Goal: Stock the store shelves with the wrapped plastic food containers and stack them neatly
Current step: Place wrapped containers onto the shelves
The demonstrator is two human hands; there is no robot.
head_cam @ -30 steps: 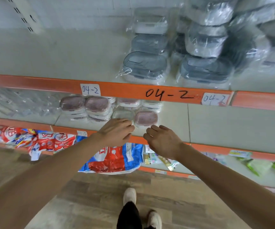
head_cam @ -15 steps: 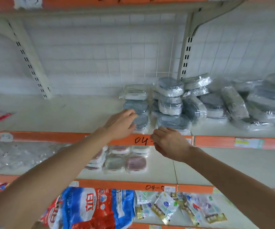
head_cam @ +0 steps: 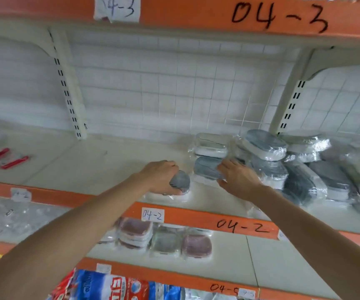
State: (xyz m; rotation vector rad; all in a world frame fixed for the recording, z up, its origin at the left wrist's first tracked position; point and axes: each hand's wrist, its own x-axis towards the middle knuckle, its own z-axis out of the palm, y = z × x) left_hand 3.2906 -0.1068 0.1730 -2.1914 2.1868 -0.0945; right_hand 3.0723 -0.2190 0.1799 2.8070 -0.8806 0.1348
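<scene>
grey-lidded containers (head_cam: 265,146) w/ white bases, orange shelf edge (head_cam: 196,215), white grid back panel (head_cam: 174,94), pink-lidded containers (head_cam: 196,245)

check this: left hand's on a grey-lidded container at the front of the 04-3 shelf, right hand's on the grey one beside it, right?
Not quite. The head view shows the left hand on a grey-lidded container at the front of the shelf whose edge label reads 04-2, not 04-3; 04-3 marks the shelf above. The right hand is on the grey one beside it, as you said.
</scene>
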